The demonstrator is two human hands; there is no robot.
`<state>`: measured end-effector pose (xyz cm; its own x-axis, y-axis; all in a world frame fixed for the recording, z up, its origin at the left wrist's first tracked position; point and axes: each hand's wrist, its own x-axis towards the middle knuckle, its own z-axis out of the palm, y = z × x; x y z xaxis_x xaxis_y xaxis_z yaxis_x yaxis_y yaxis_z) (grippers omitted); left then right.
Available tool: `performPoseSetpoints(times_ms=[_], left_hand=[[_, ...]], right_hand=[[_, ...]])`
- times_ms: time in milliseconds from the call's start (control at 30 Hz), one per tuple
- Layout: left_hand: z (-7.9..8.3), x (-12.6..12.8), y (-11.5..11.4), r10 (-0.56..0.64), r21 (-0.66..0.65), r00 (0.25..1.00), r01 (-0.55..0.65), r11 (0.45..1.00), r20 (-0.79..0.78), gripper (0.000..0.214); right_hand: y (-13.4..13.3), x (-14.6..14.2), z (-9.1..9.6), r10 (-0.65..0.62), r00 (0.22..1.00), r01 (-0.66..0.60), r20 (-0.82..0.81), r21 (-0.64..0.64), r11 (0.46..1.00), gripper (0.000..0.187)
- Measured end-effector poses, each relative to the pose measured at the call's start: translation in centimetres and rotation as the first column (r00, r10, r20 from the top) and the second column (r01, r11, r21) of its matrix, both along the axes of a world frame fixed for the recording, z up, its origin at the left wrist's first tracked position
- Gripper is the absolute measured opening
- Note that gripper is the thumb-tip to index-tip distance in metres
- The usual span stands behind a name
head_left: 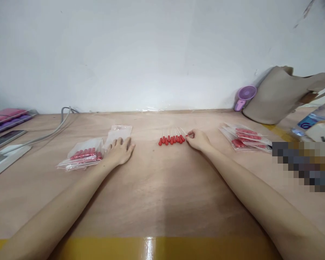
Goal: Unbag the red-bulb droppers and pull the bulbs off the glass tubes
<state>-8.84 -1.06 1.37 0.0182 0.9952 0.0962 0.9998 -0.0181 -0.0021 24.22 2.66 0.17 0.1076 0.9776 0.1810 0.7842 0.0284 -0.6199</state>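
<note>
A row of droppers (171, 139) with red bulbs and thin clear stems lies on the wooden table, bulbs toward me. At the row's right end, my right hand (197, 140) pinches one more dropper (186, 136) by its red bulb, its stem angled away to the left. My left hand (121, 150) lies palm down with fingers apart, touching the near part of a flat clear zip bag (119, 133). Left of that hand, filled zip bags (82, 155) with red-bulbed droppers are piled up.
More filled bags (246, 137) lie at the right. Behind them stand a purple handheld fan (246, 94) and a beige bag (276, 95), with a plastic bottle (318, 115) farther right. A phone (7, 140), a grey cable (50, 134) and pink and purple packets (9, 117) lie left.
</note>
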Motion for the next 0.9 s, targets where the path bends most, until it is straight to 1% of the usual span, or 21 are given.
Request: performPoseSetpoints(times_ms=[133, 233, 300, 400, 500, 567, 633, 667, 700, 733, 767, 833, 900], left_hand=[[-0.1, -2.2, 1.4, -0.05, 0.014, 0.999, 0.051, 0.999, -0.014, 0.054], [0.2, -2.8, 1.3, -0.057, 0.114, 0.997, 0.063, 0.991, -0.059, 0.053], [0.3, -2.1, 0.7, -0.08, 0.219, 0.992, 0.1, 0.971, -0.1, 0.051], [0.1, 0.0, -0.7, -0.189, 0.317, 0.978, 0.208, 0.925, -0.09, 0.049], [-0.5, 2.4, -1.8, -0.314, 0.346, 0.949, 0.286, 0.894, 0.028, 0.047], [-0.7, 3.6, -2.3, -0.384, 0.339, 0.918, 0.331, 0.88, 0.099, 0.046], [-0.8, 4.2, -2.6, -0.425, 0.331, 0.894, 0.362, 0.871, 0.141, 0.044], [-0.8, 4.4, -2.7, -0.431, 0.331, 0.889, 0.364, 0.871, 0.157, 0.043], [-0.8, 4.4, -2.7, -0.428, 0.332, 0.887, 0.358, 0.873, 0.17, 0.042], [-0.7, 4.4, -2.7, -0.422, 0.332, 0.888, 0.348, 0.876, 0.182, 0.042], [-0.6, 4.4, -2.6, -0.418, 0.331, 0.889, 0.342, 0.879, 0.19, 0.042], [-0.5, 4.3, -2.5, -0.42, 0.322, 0.885, 0.346, 0.881, 0.199, 0.041], [-0.5, 4.3, -2.4, -0.431, 0.316, 0.879, 0.358, 0.879, 0.203, 0.041]], right_hand=[[-0.1, -0.8, 0.3, -0.007, 1.0, 0.007, -0.006, -0.031, 1.0, 0.019], [-0.1, -0.9, 0.5, -0.009, 1.0, 0.009, -0.003, -0.031, 0.999, 0.015], [-0.2, -0.8, 0.5, -0.007, 1.0, 0.007, 0.002, -0.021, 1.0, 0.017], [-0.3, -0.6, 0.5, -0.006, 1.0, 0.006, 0.009, -0.001, 1.0, 0.023], [-0.7, -0.4, 0.9, -0.014, 1.0, 0.014, 0.018, 0.012, 1.0, 0.024], [-1.0, 0.3, 1.6, -0.031, 0.999, 0.031, 0.032, 0.023, 0.999, 0.022], [-1.4, 1.6, 2.7, -0.067, 0.994, 0.062, 0.083, 0.056, 0.996, 0.02], [-1.5, 2.6, 3.3, -0.098, 0.981, 0.08, 0.168, 0.112, 0.991, 0.02], [-1.6, 3.7, 3.9, -0.162, 0.954, 0.124, 0.25, 0.163, 0.979, 0.021], [-1.7, 5.0, 4.4, -0.252, 0.915, 0.194, 0.315, 0.205, 0.959, 0.022], [-1.8, 6.3, 4.8, -0.317, 0.873, 0.249, 0.37, 0.22, 0.943, 0.023], [-1.8, 8.8, 5.2, -0.416, 0.795, 0.362, 0.441, 0.205, 0.909, 0.025], [-1.6, 10.9, 5.1, -0.514, 0.731, 0.508, 0.448, 0.146, 0.849, 0.029]])
